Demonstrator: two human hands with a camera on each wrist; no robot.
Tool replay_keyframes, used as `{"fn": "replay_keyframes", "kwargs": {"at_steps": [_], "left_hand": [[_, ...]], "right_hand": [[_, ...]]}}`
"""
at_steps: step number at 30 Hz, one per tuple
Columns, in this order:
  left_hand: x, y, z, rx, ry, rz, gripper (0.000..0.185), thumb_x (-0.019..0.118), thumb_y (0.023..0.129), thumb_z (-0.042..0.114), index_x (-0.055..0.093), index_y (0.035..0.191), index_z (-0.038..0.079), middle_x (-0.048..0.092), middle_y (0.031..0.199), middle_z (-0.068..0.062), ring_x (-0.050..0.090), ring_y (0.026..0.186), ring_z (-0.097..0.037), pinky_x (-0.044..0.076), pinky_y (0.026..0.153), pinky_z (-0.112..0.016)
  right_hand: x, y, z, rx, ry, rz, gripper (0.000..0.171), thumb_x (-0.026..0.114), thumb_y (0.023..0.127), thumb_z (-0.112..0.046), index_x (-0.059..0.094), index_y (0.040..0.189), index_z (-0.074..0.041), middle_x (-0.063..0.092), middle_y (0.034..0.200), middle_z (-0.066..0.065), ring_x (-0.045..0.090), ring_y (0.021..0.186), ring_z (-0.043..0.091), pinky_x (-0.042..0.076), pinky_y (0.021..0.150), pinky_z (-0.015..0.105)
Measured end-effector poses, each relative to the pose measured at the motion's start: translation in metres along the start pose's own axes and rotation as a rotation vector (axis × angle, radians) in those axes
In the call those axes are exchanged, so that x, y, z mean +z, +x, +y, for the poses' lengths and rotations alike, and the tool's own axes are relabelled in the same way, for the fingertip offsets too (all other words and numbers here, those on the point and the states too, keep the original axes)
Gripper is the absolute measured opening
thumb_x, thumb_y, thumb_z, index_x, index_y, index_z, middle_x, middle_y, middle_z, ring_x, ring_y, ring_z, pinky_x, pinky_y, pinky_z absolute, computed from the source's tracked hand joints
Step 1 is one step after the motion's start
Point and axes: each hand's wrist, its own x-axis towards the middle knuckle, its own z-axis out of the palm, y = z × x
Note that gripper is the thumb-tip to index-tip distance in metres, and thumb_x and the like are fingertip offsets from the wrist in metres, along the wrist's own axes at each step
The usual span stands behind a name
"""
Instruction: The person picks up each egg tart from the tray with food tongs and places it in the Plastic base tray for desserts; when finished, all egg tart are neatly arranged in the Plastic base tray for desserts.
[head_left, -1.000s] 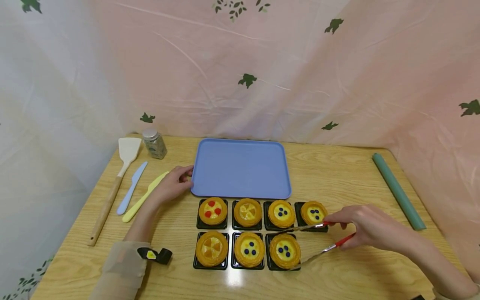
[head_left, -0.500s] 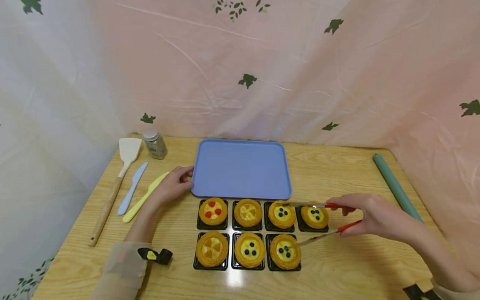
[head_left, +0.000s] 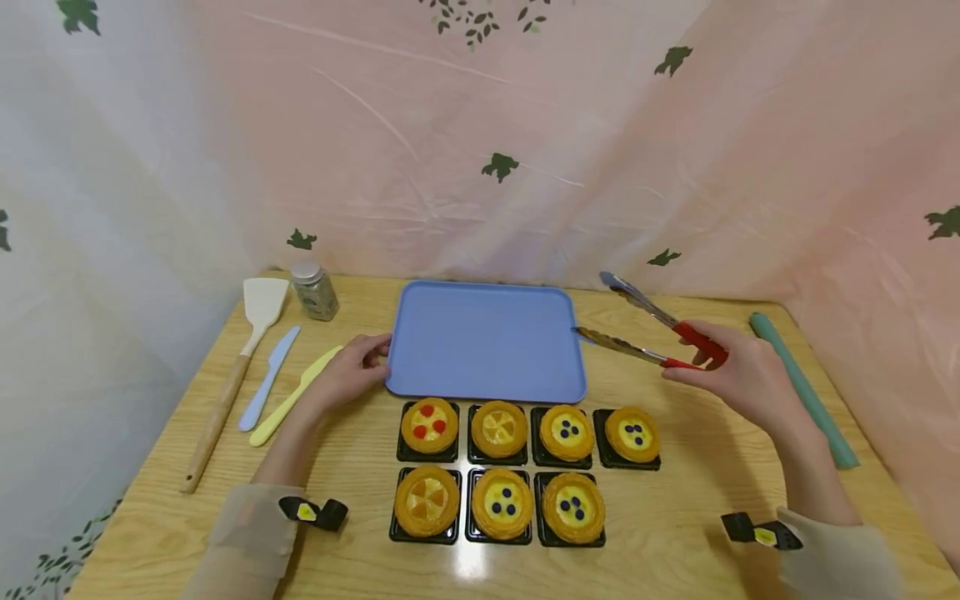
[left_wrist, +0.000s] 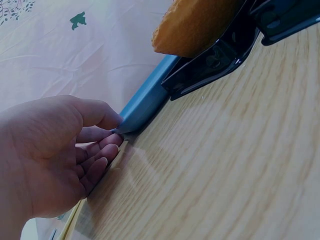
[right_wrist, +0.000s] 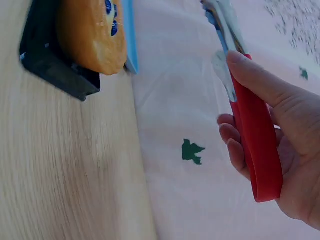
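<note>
My left hand [head_left: 351, 368] holds the left rim of a blue tray [head_left: 487, 342]. In the left wrist view, its thumb and curled fingertips meet the tray's edge. My right hand [head_left: 750, 379] grips metal tongs [head_left: 622, 344] by their red handles [right_wrist: 257, 142]. The tong arms are spread apart with nothing between them, raised near the tray's right side. Fruit tarts sit in black square holders in two rows before the tray: a red-berry tart [head_left: 430, 425], orange-wedge tarts [head_left: 427, 502] and several blueberry tarts [head_left: 633, 434]. The right wrist view shows one tart from the side.
Left of my left hand lie a yellow knife [head_left: 296, 396], a light-blue knife [head_left: 270, 377] and a white spatula with a wooden handle [head_left: 217, 421]. A spice jar [head_left: 316, 293] stands behind them. A green roll [head_left: 802, 387] lies along the table's right side.
My right hand has lifted the tongs away from the lower-right tart, up and back beside the tray, and their arms remain spread. My left hand stays at the tray's rim.
</note>
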Motion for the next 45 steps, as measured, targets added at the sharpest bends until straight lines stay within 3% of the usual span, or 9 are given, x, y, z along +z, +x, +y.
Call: {"fn": "replay_keyframes", "kwargs": {"at_steps": [7, 12, 17, 27, 38, 45], "left_hand": [[0.003, 0.001, 0.0, -0.007, 0.0, -0.001, 0.063, 0.062, 0.094, 0.012, 0.044, 0.153, -0.005, 0.06, 0.126, -0.02, 0.053, 0.101, -0.025, 0.043, 0.087, -0.035], [0.004, 0.002, 0.0, -0.004, 0.002, 0.003, 0.063, 0.062, 0.094, 0.012, 0.045, 0.152, -0.005, 0.061, 0.126, -0.02, 0.053, 0.101, -0.024, 0.043, 0.087, -0.035], [0.004, 0.002, 0.0, -0.01, 0.008, 0.008, 0.063, 0.062, 0.093, 0.013, 0.045, 0.152, -0.005, 0.061, 0.127, -0.02, 0.054, 0.102, -0.025, 0.043, 0.088, -0.036], [0.002, 0.001, 0.001, -0.006, 0.002, 0.014, 0.063, 0.062, 0.094, 0.013, 0.045, 0.152, -0.004, 0.06, 0.127, -0.02, 0.055, 0.102, -0.025, 0.043, 0.088, -0.035], [0.003, 0.002, 0.001, 0.003, 0.004, 0.015, 0.063, 0.062, 0.094, 0.012, 0.045, 0.152, -0.005, 0.061, 0.127, -0.021, 0.054, 0.101, -0.024, 0.043, 0.087, -0.035], [0.003, 0.001, -0.001, 0.008, 0.008, 0.024, 0.062, 0.063, 0.094, 0.012, 0.046, 0.151, -0.006, 0.061, 0.124, -0.02, 0.054, 0.1, -0.024, 0.043, 0.086, -0.035]], "right_hand": [[0.012, 0.009, 0.024, 0.14, 0.05, -0.008, 0.079, 0.083, 0.082, -0.05, 0.059, 0.141, -0.003, 0.073, 0.104, 0.021, 0.062, 0.09, 0.031, 0.048, 0.061, 0.024], [0.025, 0.01, 0.04, 0.159, 0.055, -0.082, 0.08, 0.077, 0.087, -0.051, 0.055, 0.144, 0.001, 0.071, 0.114, 0.026, 0.062, 0.094, 0.033, 0.049, 0.064, 0.026], [0.032, 0.012, 0.043, 0.149, 0.049, -0.153, 0.078, 0.076, 0.091, -0.04, 0.048, 0.147, 0.008, 0.067, 0.121, 0.032, 0.062, 0.09, 0.032, 0.05, 0.063, 0.026], [0.036, 0.013, 0.047, 0.167, 0.056, -0.262, 0.079, 0.075, 0.092, -0.025, 0.039, 0.15, 0.014, 0.07, 0.112, 0.03, 0.063, 0.083, 0.025, 0.05, 0.063, 0.028], [0.042, 0.013, 0.046, 0.15, 0.039, -0.298, 0.081, 0.073, 0.095, -0.03, 0.036, 0.151, 0.015, 0.068, 0.088, 0.014, 0.054, 0.066, 0.018, 0.044, 0.055, 0.027], [0.048, 0.013, 0.038, 0.174, 0.031, -0.31, 0.069, 0.076, 0.091, -0.039, 0.053, 0.135, 0.009, 0.064, 0.087, 0.011, 0.055, 0.068, 0.019, 0.046, 0.055, 0.029]]}}
